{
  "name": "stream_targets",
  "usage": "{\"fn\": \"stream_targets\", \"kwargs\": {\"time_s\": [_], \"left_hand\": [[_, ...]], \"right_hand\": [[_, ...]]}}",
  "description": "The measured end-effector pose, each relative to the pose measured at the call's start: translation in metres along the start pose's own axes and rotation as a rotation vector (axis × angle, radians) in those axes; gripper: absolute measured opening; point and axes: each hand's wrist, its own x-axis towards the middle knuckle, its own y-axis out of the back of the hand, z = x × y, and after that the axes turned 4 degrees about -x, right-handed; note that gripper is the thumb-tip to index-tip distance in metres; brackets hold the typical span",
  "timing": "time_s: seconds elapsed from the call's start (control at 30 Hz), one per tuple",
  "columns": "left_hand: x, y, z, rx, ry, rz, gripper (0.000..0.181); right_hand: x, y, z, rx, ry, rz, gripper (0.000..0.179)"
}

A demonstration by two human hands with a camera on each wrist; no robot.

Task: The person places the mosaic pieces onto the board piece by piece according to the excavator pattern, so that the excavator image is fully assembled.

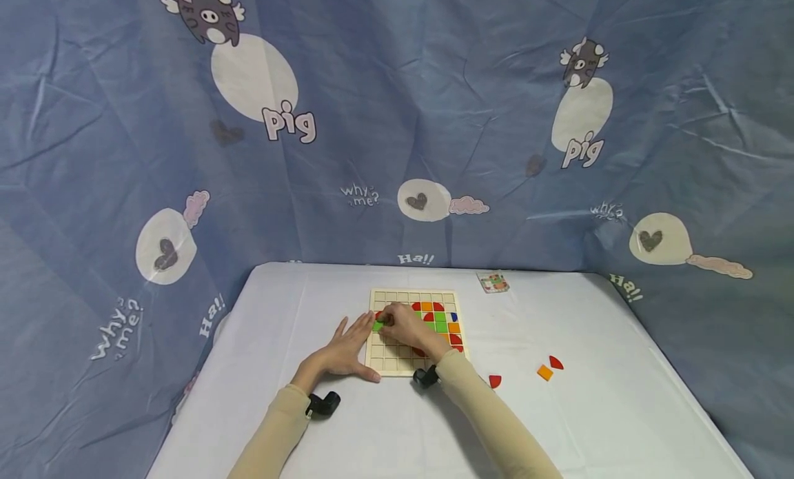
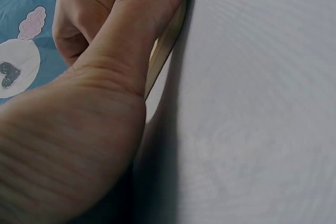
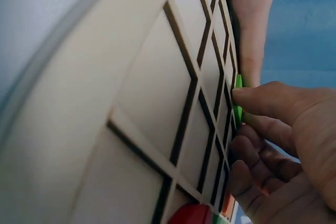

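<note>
A wooden grid board (image 1: 387, 363) lies on the white table, with red, green and orange tiles and a blue piece (image 1: 454, 317) in its cells. My right hand (image 1: 406, 326) reaches over the board's left part. Its thumb and fingers pinch a green tile (image 3: 239, 113) at the grid, as the right wrist view shows. Fingers spread and straight, my left hand (image 1: 341, 353) rests at the board's left edge, its fingertips near the right hand. In the left wrist view the left thumb (image 2: 131, 30) lies beside the board's edge.
To the right of the board lie a red quarter-round tile (image 1: 495, 381), an orange square tile (image 1: 544, 373) and another red tile (image 1: 556, 362). A small printed card (image 1: 493, 282) is at the back. Blue patterned cloth (image 1: 372, 120) hangs behind the table.
</note>
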Motion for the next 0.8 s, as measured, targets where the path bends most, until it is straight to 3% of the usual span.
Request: {"fn": "stream_targets", "kwargs": {"time_s": [0.2,0.43,0.57,0.8], "left_hand": [[0.001,-0.002,0.001,-0.005,-0.014,0.007,0.131],[0.001,0.000,0.001,0.005,0.000,0.020,0.133],[0.002,0.000,0.002,-0.016,0.001,0.030,0.133],[0.004,-0.002,0.000,-0.023,-0.004,0.027,0.133]], "right_hand": [[-0.019,0.011,0.005,0.010,0.013,0.028,0.029],[-0.075,0.040,0.025,0.078,-0.019,0.076,0.023],[-0.114,0.054,0.047,0.043,-0.086,0.160,0.018],[-0.189,0.076,0.097,-0.008,-0.285,0.285,0.020]]}}
